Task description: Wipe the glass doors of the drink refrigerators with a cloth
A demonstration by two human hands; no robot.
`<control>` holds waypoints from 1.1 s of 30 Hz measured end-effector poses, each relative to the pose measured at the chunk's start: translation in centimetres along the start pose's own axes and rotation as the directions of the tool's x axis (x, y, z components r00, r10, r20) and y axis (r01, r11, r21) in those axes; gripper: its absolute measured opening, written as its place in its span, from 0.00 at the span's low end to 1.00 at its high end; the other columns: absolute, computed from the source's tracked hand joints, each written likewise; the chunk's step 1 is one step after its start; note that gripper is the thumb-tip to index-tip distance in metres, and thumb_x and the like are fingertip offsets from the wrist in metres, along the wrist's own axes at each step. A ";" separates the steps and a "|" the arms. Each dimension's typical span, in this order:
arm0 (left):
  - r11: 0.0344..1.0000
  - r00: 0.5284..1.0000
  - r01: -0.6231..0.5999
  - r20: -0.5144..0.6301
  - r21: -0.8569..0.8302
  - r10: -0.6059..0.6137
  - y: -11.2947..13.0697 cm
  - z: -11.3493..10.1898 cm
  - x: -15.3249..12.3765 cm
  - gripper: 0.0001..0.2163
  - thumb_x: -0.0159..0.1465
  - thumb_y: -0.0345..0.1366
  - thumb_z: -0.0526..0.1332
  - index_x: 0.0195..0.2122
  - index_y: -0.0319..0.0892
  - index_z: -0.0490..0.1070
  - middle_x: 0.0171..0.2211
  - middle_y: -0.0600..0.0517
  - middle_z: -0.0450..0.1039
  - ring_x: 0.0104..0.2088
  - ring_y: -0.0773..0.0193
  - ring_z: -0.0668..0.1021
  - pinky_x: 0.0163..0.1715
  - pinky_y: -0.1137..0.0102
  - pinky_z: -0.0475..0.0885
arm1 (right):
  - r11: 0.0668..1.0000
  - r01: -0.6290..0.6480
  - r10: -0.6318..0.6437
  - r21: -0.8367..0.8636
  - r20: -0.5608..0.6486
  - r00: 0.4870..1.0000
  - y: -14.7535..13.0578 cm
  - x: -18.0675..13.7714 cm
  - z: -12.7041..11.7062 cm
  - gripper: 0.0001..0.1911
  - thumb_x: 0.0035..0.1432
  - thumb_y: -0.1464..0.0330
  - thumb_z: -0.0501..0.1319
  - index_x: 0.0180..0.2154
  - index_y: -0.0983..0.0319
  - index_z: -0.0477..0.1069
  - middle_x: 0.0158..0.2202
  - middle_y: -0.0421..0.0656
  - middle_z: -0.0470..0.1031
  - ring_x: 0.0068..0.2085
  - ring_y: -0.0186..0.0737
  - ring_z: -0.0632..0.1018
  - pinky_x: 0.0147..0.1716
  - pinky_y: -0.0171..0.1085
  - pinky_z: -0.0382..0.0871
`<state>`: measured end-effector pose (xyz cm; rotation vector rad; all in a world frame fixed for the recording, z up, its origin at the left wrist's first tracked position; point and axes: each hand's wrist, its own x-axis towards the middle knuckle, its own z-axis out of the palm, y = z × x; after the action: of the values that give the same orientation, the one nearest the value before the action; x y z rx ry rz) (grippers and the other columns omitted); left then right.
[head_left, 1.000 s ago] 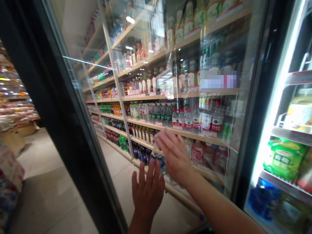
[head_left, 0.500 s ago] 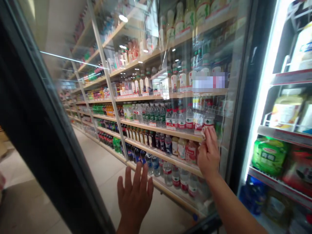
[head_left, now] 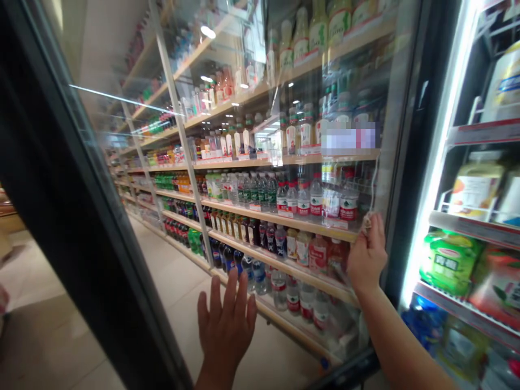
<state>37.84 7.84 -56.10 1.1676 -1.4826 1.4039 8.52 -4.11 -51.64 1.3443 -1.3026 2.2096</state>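
An open fridge's glass door (head_left: 134,292) fills the view, its dark frame running down the left. My left hand (head_left: 226,325) lies flat on the lower glass with fingers spread, holding nothing. My right hand (head_left: 368,255) presses against the glass near the door's right edge, fingers closed on a small white wipe (head_left: 367,220) that sticks out above the fingertips.
Through the glass, long wooden store shelves (head_left: 284,218) carry rows of bottled drinks above a tiled aisle floor (head_left: 179,276). To the right is the lit fridge interior with a green packet (head_left: 449,261), a jar (head_left: 475,187) and wire shelves (head_left: 475,227).
My right hand has swept rightward along the glass with the wipe, from the middle to the door's right edge. The left hand has stayed flat on the lower glass.
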 end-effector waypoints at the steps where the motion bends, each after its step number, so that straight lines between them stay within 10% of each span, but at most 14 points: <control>1: 1.000 1.000 -0.008 -0.003 0.000 0.008 0.0 0.0 0.0 0.31 0.65 0.34 0.65 0.68 0.36 0.60 0.65 0.42 0.63 0.71 0.48 0.55 0.72 0.54 0.46 | 0.997 0.069 -0.069 0.017 0.026 0.997 -1.0 -0.8 0.2 0.27 0.70 0.69 0.50 0.68 0.61 0.59 0.69 0.52 0.61 0.70 0.49 0.63 0.69 0.58 0.58; 10: 0.997 0.998 0.057 0.024 -0.056 -0.055 0.7 -0.5 0.3 0.30 0.67 0.34 0.63 0.69 0.39 0.57 0.63 0.42 0.66 0.72 0.51 0.54 0.72 0.54 0.46 | 0.746 0.587 -0.665 0.315 0.296 0.686 -7.7 -11.2 0.7 0.35 0.64 0.82 0.52 0.70 0.61 0.55 0.61 0.49 0.73 0.69 0.46 0.64 0.67 0.50 0.64; 19: 0.992 0.995 0.094 0.041 -0.079 -0.091 1.1 -0.4 0.0 0.30 0.68 0.34 0.61 0.70 0.41 0.55 0.63 0.44 0.67 0.72 0.52 0.53 0.72 0.55 0.44 | 0.830 0.458 -0.548 0.319 0.310 0.777 -11.2 -8.9 2.0 0.36 0.66 0.79 0.51 0.72 0.60 0.48 0.71 0.51 0.57 0.73 0.51 0.56 0.68 0.59 0.58; 27: 0.958 0.996 -0.063 -0.084 -0.280 0.040 -0.5 -0.9 -0.1 0.30 0.71 0.28 0.52 0.73 0.44 0.47 0.68 0.44 0.57 0.71 0.52 0.56 0.70 0.51 0.53 | 0.761 0.427 -0.648 0.488 0.561 0.515 -14.0 -13.5 -0.7 0.38 0.66 0.76 0.48 0.73 0.68 0.36 0.71 0.50 0.57 0.73 0.41 0.52 0.66 0.45 0.65; 29: 0.954 0.999 -0.037 -0.019 -0.299 0.032 -0.4 -1.4 0.0 0.25 0.72 0.31 0.52 0.70 0.43 0.55 0.62 0.44 0.68 0.70 0.54 0.58 0.70 0.52 0.51 | 0.770 0.392 -0.635 0.503 0.547 0.546 -13.0 -12.8 -1.2 0.37 0.67 0.74 0.49 0.73 0.67 0.38 0.69 0.51 0.61 0.71 0.39 0.60 0.65 0.42 0.67; 33: 0.951 0.994 0.096 0.076 -0.294 -0.077 1.8 -2.3 -0.9 0.21 0.74 0.45 0.50 0.60 0.40 0.69 0.56 0.44 0.75 0.71 0.52 0.57 0.71 0.51 0.43 | 0.856 0.439 -0.514 0.271 0.376 0.771 -8.1 -11.1 -1.0 0.35 0.68 0.73 0.51 0.73 0.63 0.43 0.69 0.53 0.61 0.71 0.48 0.59 0.67 0.55 0.60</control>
<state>36.22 10.19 -57.22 1.0805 -1.6027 1.0491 18.84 3.81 -56.18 2.0598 -0.7534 1.7430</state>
